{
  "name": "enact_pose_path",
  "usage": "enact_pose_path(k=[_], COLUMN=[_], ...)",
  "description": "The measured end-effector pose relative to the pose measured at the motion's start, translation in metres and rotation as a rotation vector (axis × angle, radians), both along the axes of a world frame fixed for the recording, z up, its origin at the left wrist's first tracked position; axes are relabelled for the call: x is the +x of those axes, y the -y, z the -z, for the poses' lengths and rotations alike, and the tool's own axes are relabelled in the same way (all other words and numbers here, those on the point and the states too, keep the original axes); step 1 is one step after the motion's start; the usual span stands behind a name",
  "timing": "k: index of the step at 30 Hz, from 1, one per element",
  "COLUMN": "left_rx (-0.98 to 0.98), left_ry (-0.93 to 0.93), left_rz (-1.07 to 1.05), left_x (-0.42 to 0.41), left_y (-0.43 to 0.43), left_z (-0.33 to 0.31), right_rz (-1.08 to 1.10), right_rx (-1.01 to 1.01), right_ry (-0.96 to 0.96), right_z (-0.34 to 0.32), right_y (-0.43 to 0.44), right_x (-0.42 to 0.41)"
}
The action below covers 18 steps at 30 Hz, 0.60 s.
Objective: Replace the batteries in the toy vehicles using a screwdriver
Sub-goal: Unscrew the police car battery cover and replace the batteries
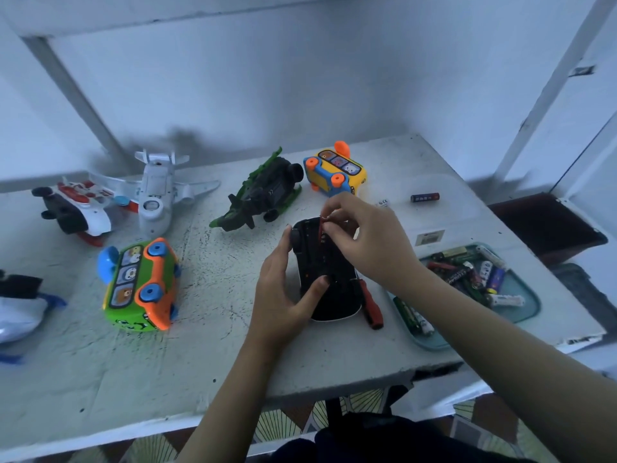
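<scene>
A black toy vehicle (329, 289) lies upside down on the table's middle, its battery bay facing up. My left hand (283, 292) grips its left side, thumb across the underside. Above the bay, my right hand (364, 235) pinches a small red battery (321, 225), which stands nearly upright over the bay. A red-and-black screwdriver (371, 304) lies on the table just right of the toy, partly under my right wrist. A teal tray (521, 315) at the right holds several loose batteries.
On the white table (217, 262) stand a green-orange toy bus (140, 285), a white plane (157, 195), a red-white helicopter (73, 208), a green-black helicopter (260, 195) and a yellow-blue bus (335, 172). One loose battery (424, 197) lies far right.
</scene>
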<state>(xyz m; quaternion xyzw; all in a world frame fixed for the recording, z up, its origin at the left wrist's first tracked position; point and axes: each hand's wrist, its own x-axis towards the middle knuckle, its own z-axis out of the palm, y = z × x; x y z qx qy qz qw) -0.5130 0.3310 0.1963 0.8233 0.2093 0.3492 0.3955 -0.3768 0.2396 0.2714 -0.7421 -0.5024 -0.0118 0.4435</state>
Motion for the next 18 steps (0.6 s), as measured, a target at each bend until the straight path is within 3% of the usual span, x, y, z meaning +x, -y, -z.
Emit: enact_pose_path(k=[5, 18], left_rx=[0.008, 0.034], left_ry=[0.014, 0.002], left_rz=[0.005, 0.011], left_x=[0.0, 0.0], left_y=[-0.001, -0.001], left_z=[0.001, 0.001], right_rz=[-0.005, 0.053], right_rx=[-0.024, -0.003], right_ry=[0.14, 0.276], right_z=[0.01, 0.027], right_y=[-0.003, 0.0], right_x=[0.004, -0.005])
